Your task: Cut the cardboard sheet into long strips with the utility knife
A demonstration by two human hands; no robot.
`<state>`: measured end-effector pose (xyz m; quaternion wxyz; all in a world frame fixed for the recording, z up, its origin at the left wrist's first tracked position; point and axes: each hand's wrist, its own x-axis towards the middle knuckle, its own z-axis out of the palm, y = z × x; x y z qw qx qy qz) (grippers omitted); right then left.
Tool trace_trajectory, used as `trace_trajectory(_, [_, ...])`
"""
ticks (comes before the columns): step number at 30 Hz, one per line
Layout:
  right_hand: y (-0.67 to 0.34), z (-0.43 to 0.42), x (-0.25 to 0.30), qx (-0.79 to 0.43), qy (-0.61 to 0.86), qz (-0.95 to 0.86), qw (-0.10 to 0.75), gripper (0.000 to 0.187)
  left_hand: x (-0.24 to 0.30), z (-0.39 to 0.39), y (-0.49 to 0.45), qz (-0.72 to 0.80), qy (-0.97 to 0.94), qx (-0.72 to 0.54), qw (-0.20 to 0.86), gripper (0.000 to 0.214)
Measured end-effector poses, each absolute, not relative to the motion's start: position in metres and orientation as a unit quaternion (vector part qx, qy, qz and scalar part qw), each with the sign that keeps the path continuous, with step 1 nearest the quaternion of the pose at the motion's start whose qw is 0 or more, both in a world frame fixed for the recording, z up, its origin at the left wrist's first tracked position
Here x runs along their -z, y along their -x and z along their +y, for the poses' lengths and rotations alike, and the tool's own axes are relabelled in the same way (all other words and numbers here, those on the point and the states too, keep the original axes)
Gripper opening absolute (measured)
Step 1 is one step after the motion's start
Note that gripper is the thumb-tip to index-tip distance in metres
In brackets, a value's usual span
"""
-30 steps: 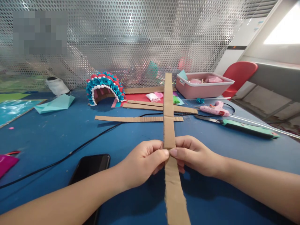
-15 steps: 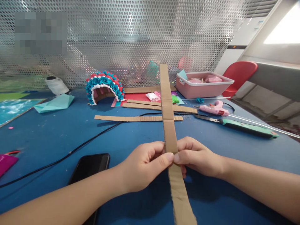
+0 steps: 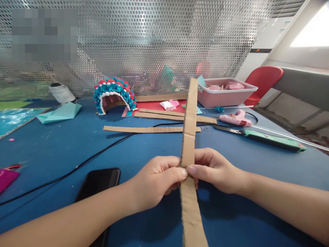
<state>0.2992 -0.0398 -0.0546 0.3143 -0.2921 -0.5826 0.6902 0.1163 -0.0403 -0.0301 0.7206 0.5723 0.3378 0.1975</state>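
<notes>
A long cardboard strip (image 3: 189, 144) is held up above the blue table (image 3: 144, 151), its far end raised and its near end running out of the bottom of the view. My left hand (image 3: 161, 181) pinches it from the left, thumb on top and fingers curled beneath. From the right, my right hand (image 3: 216, 169) pinches the same spot, the two thumb tips almost meeting. Creases cross the strip above and below the thumbs. Behind it, a thinner cardboard strip (image 3: 128, 129) lies flat on the table.
A black phone (image 3: 102, 178) lies beside my left forearm. To the right are a green-handled utility knife (image 3: 272, 140), blade out, and a pink glue gun (image 3: 238, 118). Further back stand a flower-covered arch (image 3: 114, 87) and a pink basket (image 3: 226, 97). A black cable (image 3: 87, 161) crosses the table.
The far end of the cardboard strip has swung to the right, and its near end has shifted left. Both hands still pinch it at about the same place.
</notes>
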Motion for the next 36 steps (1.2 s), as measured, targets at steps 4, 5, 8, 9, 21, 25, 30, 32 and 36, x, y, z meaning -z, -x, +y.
trace_trajectory(4, [-0.297, -0.041, 0.053, -0.679, 0.295, -0.596, 0.312, 0.035, 0.03, -0.039, -0.118, 0.356, -0.549, -0.194, 0.731, 0.028])
trace_trajectory(5, [-0.297, -0.041, 0.053, -0.677, 0.295, -0.596, 0.313, 0.035, 0.03, -0.04, -0.119, 0.36, -0.544, -0.194, 0.733, 0.027])
trace_trajectory(8, [-0.297, -0.042, 0.052, -0.676, 0.296, -0.597, 0.315, 0.036, 0.029, -0.04, -0.121, 0.372, -0.549, -0.195, 0.723, 0.027])
trace_trajectory(9, [-0.297, -0.042, 0.052, -0.676, 0.298, -0.596, 0.315, 0.036, 0.029, -0.041, -0.121, 0.372, -0.557, -0.196, 0.716, 0.026])
trace_trajectory(21, [-0.297, -0.042, 0.048, -0.668, 0.355, -0.576, 0.312, 0.012, 0.038, -0.043, -0.118, 0.323, -0.625, -0.229, 0.673, 0.034])
trace_trajectory(25, [-0.3, -0.041, 0.05, -0.658, 0.342, -0.599, 0.302, 0.015, 0.038, -0.041, -0.117, 0.314, -0.641, -0.233, 0.66, 0.03])
trace_trajectory(30, [-0.305, -0.04, 0.055, -0.676, 0.294, -0.595, 0.319, 0.019, 0.034, -0.04, -0.116, 0.301, -0.656, -0.237, 0.65, 0.025])
trace_trajectory(32, [-0.306, -0.04, 0.057, -0.677, 0.289, -0.579, 0.35, 0.022, 0.033, -0.04, -0.116, 0.305, -0.649, -0.242, 0.654, 0.026])
trace_trajectory(36, [-0.304, -0.038, 0.059, -0.663, 0.3, -0.574, 0.377, 0.029, 0.035, -0.041, -0.117, 0.322, -0.64, -0.247, 0.653, 0.029])
